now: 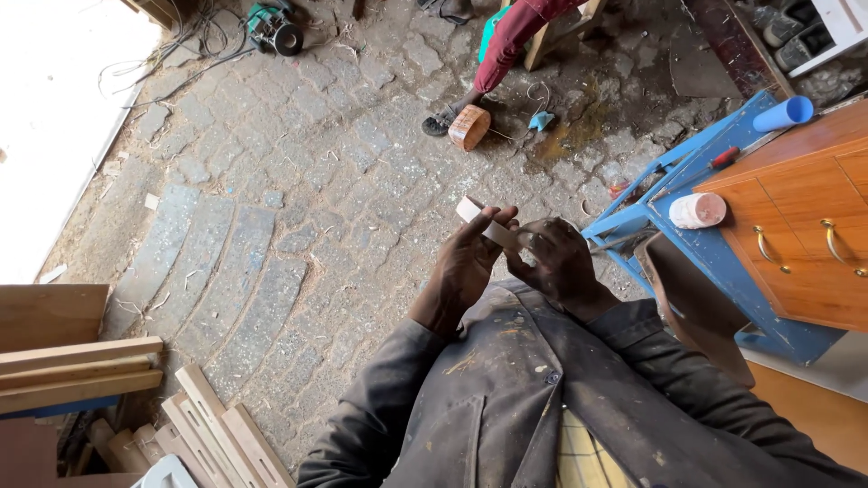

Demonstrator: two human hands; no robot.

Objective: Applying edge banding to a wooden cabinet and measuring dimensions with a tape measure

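My left hand (463, 269) and my right hand (559, 262) are raised together in front of my chest over a paved stone floor. Between them they hold a small pale strip (484, 222), like a bit of tape or sandpaper, whose free end sticks up to the left above my left fingers. Fingertips of both hands pinch it. I wear a dusty grey jacket (506, 407) with paint spots.
A blue bench (714, 253) stands at right with a white tub (697, 210), a screwdriver (714, 163) and a blue tube (783, 114). A wooden cabinet (805, 235) is beside it. Another person's leg (488, 63) and a roll of edging (469, 127) are ahead. Wood offcuts (81, 361) lie at lower left.
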